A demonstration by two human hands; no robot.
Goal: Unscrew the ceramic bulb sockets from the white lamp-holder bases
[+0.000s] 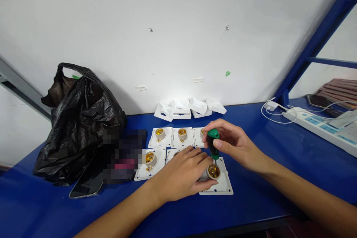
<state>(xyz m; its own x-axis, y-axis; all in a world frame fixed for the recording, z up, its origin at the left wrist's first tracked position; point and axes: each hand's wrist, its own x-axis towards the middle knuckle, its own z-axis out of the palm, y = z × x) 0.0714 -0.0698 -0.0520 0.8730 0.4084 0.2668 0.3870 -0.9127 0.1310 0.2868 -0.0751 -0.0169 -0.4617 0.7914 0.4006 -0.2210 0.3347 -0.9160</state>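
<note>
A green and black screwdriver stands nearly upright in my right hand, its fingers closed round the handle. The tip reaches down into the brass-lined cup of a white square lamp socket on the table. My left hand grips that socket's round collar from the left, thumb in front and fingers behind. Beyond my hands lie more lamp sockets in rows, with small brass screws showing at some collars. My left hand partly hides one socket, and my right hand another.
Several white square covers are piled against the wall. A black plastic bag and a phone lie to the left on the blue table. At right are a power strip and a white cable.
</note>
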